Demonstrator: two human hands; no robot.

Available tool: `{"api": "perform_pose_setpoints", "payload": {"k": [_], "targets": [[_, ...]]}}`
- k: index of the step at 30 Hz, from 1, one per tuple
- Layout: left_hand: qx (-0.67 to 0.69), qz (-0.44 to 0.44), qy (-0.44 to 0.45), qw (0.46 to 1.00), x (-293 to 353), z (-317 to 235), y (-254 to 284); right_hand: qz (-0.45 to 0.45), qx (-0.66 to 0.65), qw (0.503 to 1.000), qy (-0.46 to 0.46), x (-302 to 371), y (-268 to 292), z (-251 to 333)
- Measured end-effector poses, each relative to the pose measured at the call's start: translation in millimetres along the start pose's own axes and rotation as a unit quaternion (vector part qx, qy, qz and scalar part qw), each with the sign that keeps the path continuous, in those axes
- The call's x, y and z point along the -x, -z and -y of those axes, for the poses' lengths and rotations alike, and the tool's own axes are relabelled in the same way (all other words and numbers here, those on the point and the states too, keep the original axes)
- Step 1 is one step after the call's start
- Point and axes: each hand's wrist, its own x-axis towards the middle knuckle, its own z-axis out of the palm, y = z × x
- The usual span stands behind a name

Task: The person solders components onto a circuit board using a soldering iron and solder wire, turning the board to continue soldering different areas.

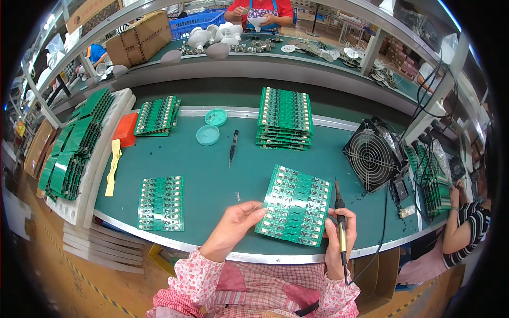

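Note:
A green circuit board panel (pixel 295 205), lined with rows of small components, is tilted up above the near edge of the bench. My left hand (pixel 233 227) pinches its left edge between thumb and fingers; a thin wire seems to show by the fingertips. My right hand (pixel 334 245) is closed around a soldering iron (pixel 342 229), tip pointing up and away, while its fingers also touch the panel's right edge. Another such panel (pixel 161 203) lies flat to the left. Farther off is a tall stack of panels (pixel 285 116), with a black pen-like tool (pixel 233 148) left of it.
A fan (pixel 367 156) with a wire guard stands right, cables near it. Two round turquoise containers (pixel 208 135), an orange box (pixel 125 130), a yellow strip (pixel 113 168) and a smaller panel stack (pixel 157 115) sit left. A foam tray (pixel 108 153) holds boards. Co-workers sit opposite and right.

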Motion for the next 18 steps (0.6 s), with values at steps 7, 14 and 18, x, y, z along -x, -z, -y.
{"api": "perform_pose_setpoints", "payload": {"k": [7, 14, 18], "targets": [[0.010, 0.004, -0.001, 1.000, 1.6, -0.6, 1.4, 0.005, -0.002, 1.000, -0.003, 1.1, -3.6, 4.4], [0.004, 0.010, -0.001, 1.000, 0.1, -0.3, 1.0, 0.007, 0.003, 1.000, 0.007, 0.0, 0.5, 0.2], [-0.003, 0.008, 0.007, 1.000, 3.1, -4.7, -0.1, 0.008, 0.004, 1.000, 0.006, 0.2, -1.5, 1.3]]}}
